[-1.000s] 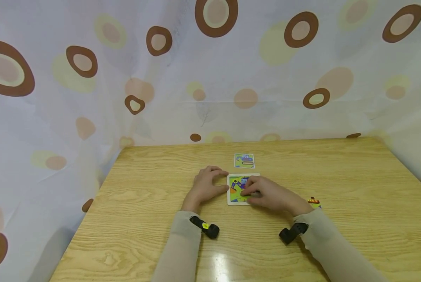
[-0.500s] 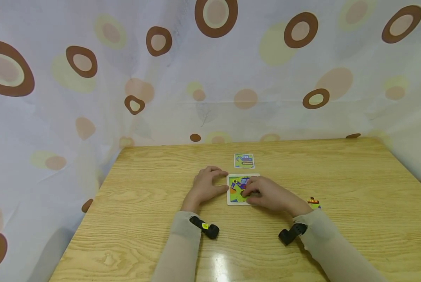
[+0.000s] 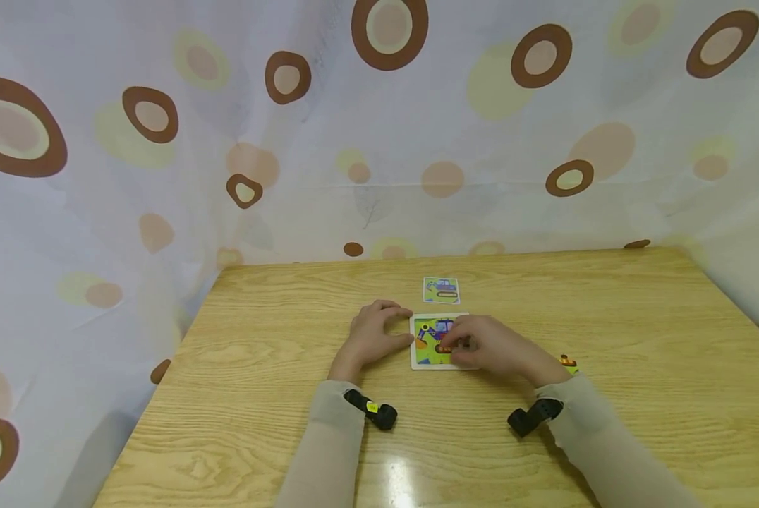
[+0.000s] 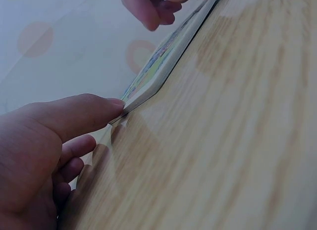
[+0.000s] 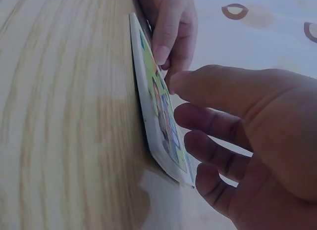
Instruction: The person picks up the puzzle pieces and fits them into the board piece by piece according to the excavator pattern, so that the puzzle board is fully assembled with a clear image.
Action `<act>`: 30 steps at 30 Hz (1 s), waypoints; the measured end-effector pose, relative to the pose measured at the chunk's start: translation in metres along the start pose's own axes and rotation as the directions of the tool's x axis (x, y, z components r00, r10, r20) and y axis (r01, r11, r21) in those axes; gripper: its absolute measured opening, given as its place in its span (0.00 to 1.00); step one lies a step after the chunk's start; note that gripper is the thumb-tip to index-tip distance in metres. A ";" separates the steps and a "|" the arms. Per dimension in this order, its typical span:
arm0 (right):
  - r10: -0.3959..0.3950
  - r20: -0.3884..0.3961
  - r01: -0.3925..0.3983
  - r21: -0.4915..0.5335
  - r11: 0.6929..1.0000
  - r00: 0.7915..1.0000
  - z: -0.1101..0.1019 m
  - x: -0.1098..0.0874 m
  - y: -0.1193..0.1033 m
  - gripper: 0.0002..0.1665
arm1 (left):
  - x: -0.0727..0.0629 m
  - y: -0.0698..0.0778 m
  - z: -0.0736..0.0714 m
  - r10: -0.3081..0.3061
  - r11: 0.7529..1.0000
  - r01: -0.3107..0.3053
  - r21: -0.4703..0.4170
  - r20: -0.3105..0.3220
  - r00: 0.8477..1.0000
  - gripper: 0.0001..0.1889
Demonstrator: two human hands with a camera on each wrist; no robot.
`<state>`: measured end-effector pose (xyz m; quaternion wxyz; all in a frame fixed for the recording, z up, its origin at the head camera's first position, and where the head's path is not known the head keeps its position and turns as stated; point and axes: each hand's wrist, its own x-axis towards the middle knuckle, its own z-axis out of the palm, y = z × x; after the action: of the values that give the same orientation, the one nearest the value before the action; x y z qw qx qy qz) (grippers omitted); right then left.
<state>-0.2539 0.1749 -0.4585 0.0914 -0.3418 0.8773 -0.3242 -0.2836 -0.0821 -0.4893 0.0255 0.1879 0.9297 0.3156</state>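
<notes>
A white-framed picture puzzle board (image 3: 436,367) lies flat on the table, with a blue excavator on green. My left hand (image 3: 375,333) is at its left side; in the left wrist view the thumb (image 4: 94,111) touches the board's frame (image 4: 148,93). My right hand (image 3: 494,347) covers the board's right part. In the right wrist view, that hand's thumb and fingers bend loosely just above the board (image 5: 149,123), and nothing shows between them. A dark track piece with orange spots (image 3: 444,348) lies by its fingertips, partly hidden.
A small card (image 3: 441,290) with a similar excavator lies behind the board. Another colourful piece (image 3: 568,365) rests on the wooden table (image 3: 265,339) beyond the right wrist, partly covered by the sleeve. A patterned cloth (image 3: 367,141) hangs behind and at the sides.
My right hand has shifted slightly to the right and its fingertips have lifted off, uncovering more of the dark track piece. My left hand has stayed at the board's left edge.
</notes>
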 end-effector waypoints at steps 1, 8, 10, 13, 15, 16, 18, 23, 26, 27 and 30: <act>0.004 -0.006 -0.004 0.011 1.000 1.000 -0.002 -0.001 0.000 0.10 | 0.000 0.000 0.001 0.002 1.000 -0.002 0.001 -0.001 1.000 0.24; 0.040 -0.054 -0.040 0.001 0.999 0.998 -0.016 -0.011 0.001 0.10 | 0.002 -0.002 0.002 0.009 1.000 -0.009 0.006 -0.004 1.000 0.24; 0.028 -0.070 -0.029 -0.012 0.999 0.997 -0.019 -0.015 0.003 0.10 | 0.002 -0.003 0.002 0.010 1.000 -0.010 0.006 -0.004 1.000 0.25; 0.008 -0.097 -0.012 -0.034 0.999 0.995 -0.025 -0.022 0.005 0.10 | 0.002 -0.003 0.002 0.013 1.000 -0.013 0.008 -0.004 1.000 0.25; 0.011 -0.109 -0.017 -0.049 0.999 0.994 -0.028 -0.028 0.006 0.10 | 0.002 -0.004 0.003 0.008 1.000 -0.008 0.009 0.000 1.000 0.25; 0.016 -0.115 -0.022 -0.055 0.998 0.993 -0.030 -0.031 0.007 0.10 | 0.002 -0.004 0.003 0.009 1.000 -0.009 0.006 0.000 1.000 0.25; 0.030 -0.124 -0.038 -0.066 0.997 0.992 -0.034 -0.037 0.009 0.11 | 0.003 -0.005 0.004 0.009 1.000 -0.009 0.001 -0.001 1.000 0.25; 0.060 -0.142 -0.074 -0.096 0.993 0.988 -0.043 -0.055 0.012 0.12 | 0.004 -0.006 0.006 0.010 1.000 -0.010 0.000 -0.002 1.000 0.25; 0.074 -0.144 -0.089 -0.107 0.990 0.987 -0.049 -0.065 0.017 0.13 | 0.003 -0.006 0.005 0.010 1.000 -0.010 0.006 -0.004 1.000 0.25; 0.082 -0.145 -0.098 -0.108 0.989 0.986 -0.050 -0.068 0.019 0.14 | 0.003 -0.006 0.005 0.011 1.000 -0.011 0.006 -0.005 1.000 0.25; 0.100 -0.149 -0.118 -0.116 0.986 0.984 -0.054 -0.077 0.027 0.14 | 0.003 -0.006 0.003 0.012 1.000 -0.012 -0.001 -0.009 1.000 0.25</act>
<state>-0.2311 0.2684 -0.4386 0.0248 -0.2743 0.9175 -0.2869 -0.2876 -0.0832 -0.4953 0.0194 0.1922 0.9286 0.3170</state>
